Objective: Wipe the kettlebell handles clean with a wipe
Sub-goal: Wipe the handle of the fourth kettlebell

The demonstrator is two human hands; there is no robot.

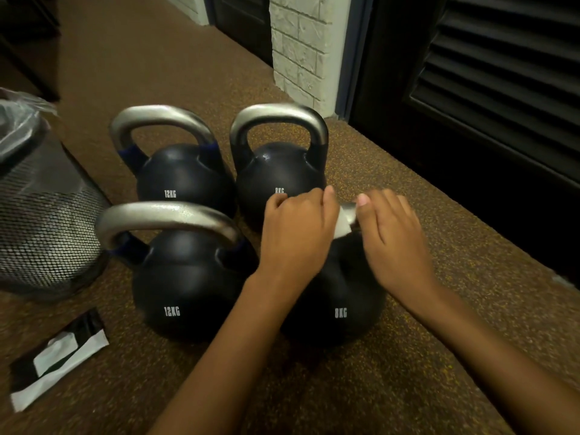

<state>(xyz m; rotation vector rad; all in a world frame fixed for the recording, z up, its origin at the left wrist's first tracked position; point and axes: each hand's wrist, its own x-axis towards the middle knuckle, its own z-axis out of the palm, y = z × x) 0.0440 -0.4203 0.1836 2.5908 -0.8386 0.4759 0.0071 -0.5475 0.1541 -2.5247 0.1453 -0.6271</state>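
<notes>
Several black kettlebells with silver handles stand on the floor. Two 12 kg ones are on the left, near (185,287) and far (182,180). An 8 kg one (279,171) stands at the far right. The near 8 kg kettlebell (342,306) sits under my hands, its handle almost hidden. My left hand (295,233) is closed over that handle. My right hand (395,233) hovers beside it, blurred. A white wipe (343,221) shows between the two hands, touched by the right thumb and fingers; which hand holds it is unclear.
A black mesh waste bin (47,221) with a clear liner stands at the left. A black and white wipe packet (59,359) lies on the speckled rubber floor at the lower left. A white brick pillar (301,48) and dark louvred doors (489,98) stand behind.
</notes>
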